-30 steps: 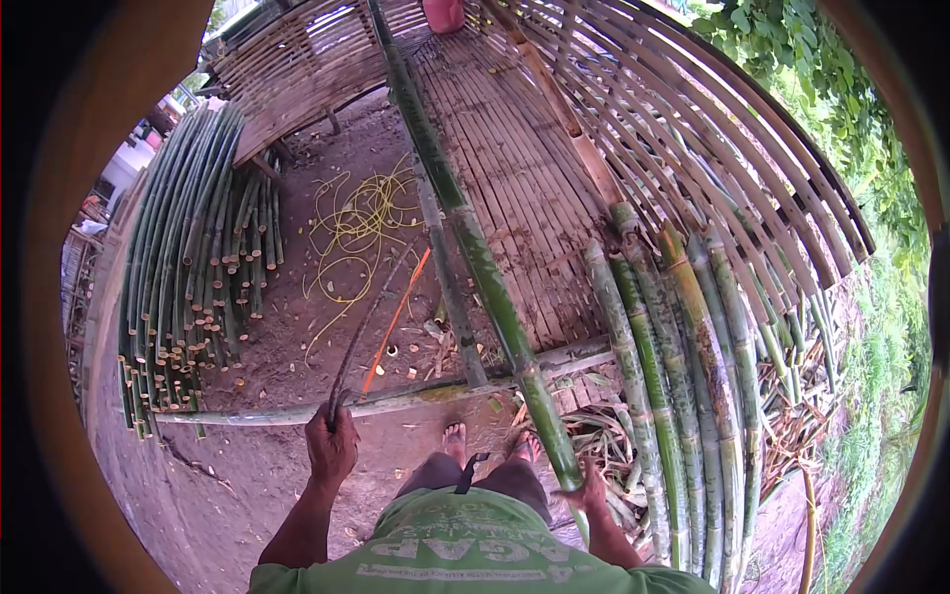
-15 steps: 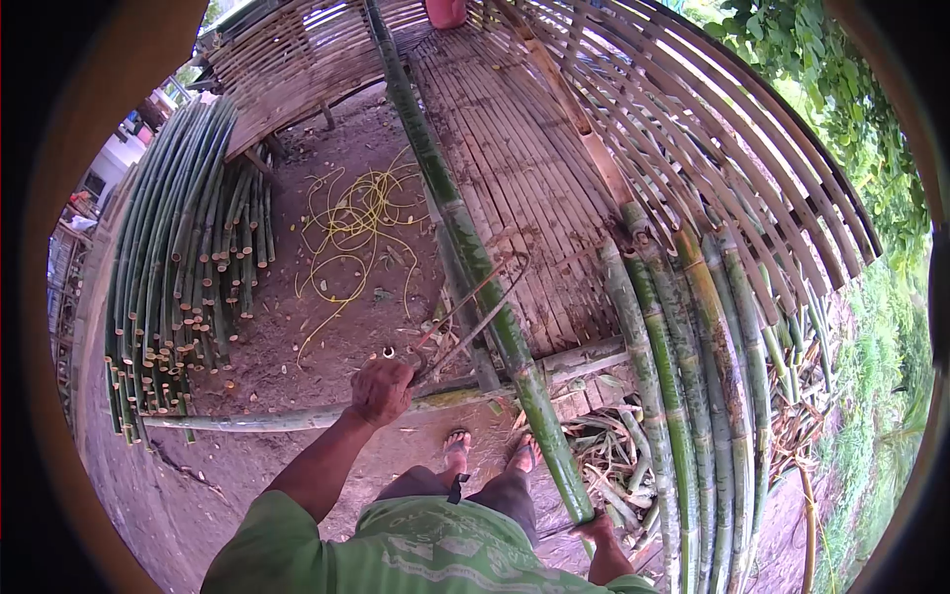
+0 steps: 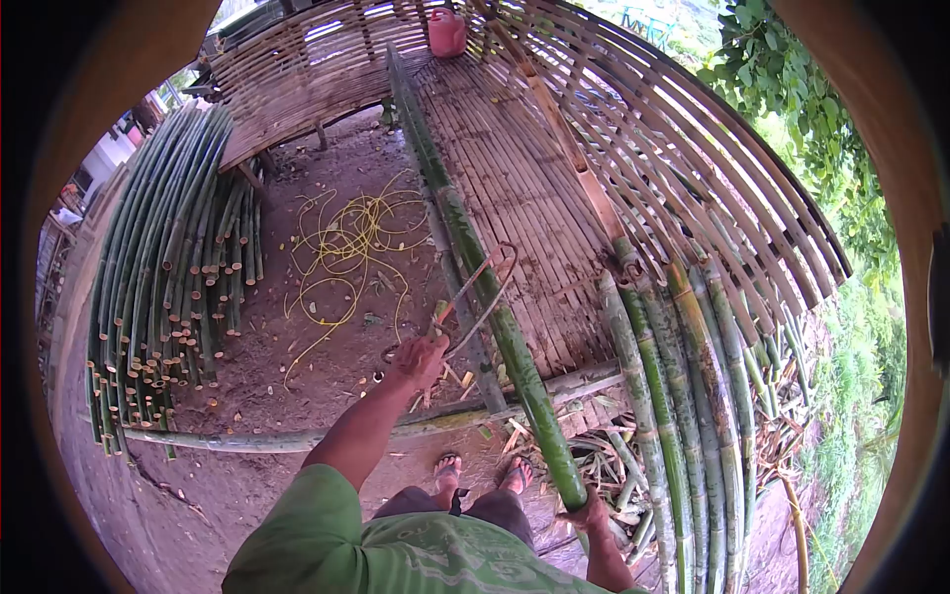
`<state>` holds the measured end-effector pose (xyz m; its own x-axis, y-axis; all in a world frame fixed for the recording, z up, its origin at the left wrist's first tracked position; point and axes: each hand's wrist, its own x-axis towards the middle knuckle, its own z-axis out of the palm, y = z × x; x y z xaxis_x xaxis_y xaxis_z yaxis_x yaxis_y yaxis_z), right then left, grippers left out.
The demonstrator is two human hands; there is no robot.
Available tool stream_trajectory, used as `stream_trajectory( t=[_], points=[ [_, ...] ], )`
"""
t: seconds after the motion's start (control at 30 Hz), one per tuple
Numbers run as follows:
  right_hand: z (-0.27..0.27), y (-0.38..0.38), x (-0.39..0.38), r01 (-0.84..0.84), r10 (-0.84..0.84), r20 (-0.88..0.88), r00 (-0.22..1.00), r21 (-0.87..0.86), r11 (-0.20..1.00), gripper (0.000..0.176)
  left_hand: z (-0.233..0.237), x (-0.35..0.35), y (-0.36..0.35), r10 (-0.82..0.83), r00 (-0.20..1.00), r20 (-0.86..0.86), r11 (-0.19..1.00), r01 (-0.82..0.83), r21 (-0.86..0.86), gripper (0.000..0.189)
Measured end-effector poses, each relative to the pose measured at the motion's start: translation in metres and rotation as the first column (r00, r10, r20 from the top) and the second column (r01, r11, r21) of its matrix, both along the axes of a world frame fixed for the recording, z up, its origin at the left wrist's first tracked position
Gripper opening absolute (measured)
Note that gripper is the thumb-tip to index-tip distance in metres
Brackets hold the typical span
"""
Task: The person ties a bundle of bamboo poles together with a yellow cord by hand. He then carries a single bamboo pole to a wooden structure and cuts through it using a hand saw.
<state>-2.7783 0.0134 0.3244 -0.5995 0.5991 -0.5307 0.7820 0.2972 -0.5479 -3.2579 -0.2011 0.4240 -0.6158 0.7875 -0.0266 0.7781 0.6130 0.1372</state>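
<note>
My left hand [image 3: 421, 362] is wrapped around the handle of a bow saw [image 3: 487, 313]. The saw's curved frame and thin blade reach up and right, overlapping a long green bamboo pole [image 3: 510, 342]. That pole slants from the far end of the slatted bamboo platform [image 3: 495, 168] down toward me. Near its close end, my right hand [image 3: 590, 515] grips it, with part of the fingers hidden. A lower bamboo crosspiece [image 3: 287, 442] runs sideways beneath the pole, in front of my feet.
Stacked bamboo poles [image 3: 163, 257] stand to the left. More thick poles [image 3: 683, 416] lean on the right, beside cut bamboo scraps [image 3: 604, 460]. A tangled yellow rope [image 3: 361, 233] lies on the dirt. A red container [image 3: 446, 34] sits at the platform's far end.
My left hand and the bow saw have moved up and to the right, farther over the pole. My right hand stays at the pole's near end. The view has shifted slightly.
</note>
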Motion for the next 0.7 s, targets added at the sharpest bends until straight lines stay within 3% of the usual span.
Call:
stream_trajectory(
  t=[0.03,0.07,0.2,0.37,0.47,0.57,0.7],
  points=[
    [0.006,-0.001,0.001,-0.055,0.055,0.007,0.998,0.067,0.996,0.098,-0.006,-0.007,0.005,0.015,0.998,0.055,0.999,-0.012,-0.050,0.024],
    [0.013,0.010,0.003,-0.045,0.051,0.060,0.997,-0.091,0.995,0.094,-0.012,-0.012,0.008,0.030,0.993,0.111,0.994,-0.019,-0.103,0.023],
    [0.028,0.016,-0.016,-0.173,0.183,0.359,0.915,-0.059,0.983,0.086,-0.010,-0.016,0.020,0.025,0.986,0.166,0.994,-0.008,-0.105,0.022],
    [0.043,0.009,-0.046,-0.232,0.233,0.430,0.872,-0.056,0.971,0.083,-0.015,-0.024,0.011,0.085,0.978,0.190,0.992,-0.067,-0.104,0.022],
    [0.047,0.003,-0.070,-0.265,0.257,0.385,0.887,-0.033,0.964,0.082,-0.012,-0.032,0.010,0.102,0.984,0.149,0.993,-0.110,0.047,0.021],
    [0.050,0.004,-0.107,-0.267,0.252,0.422,0.871,-0.025,0.963,0.082,0.010,-0.027,0.015,0.235,0.922,0.307,0.933,-0.302,0.195,0.021],
    [0.042,0.009,-0.152,-0.244,0.228,0.282,0.932,0.022,0.970,0.079,0.045,0.008,-0.016,0.116,0.932,0.344,0.859,-0.268,0.436,0.024]
  ],
)
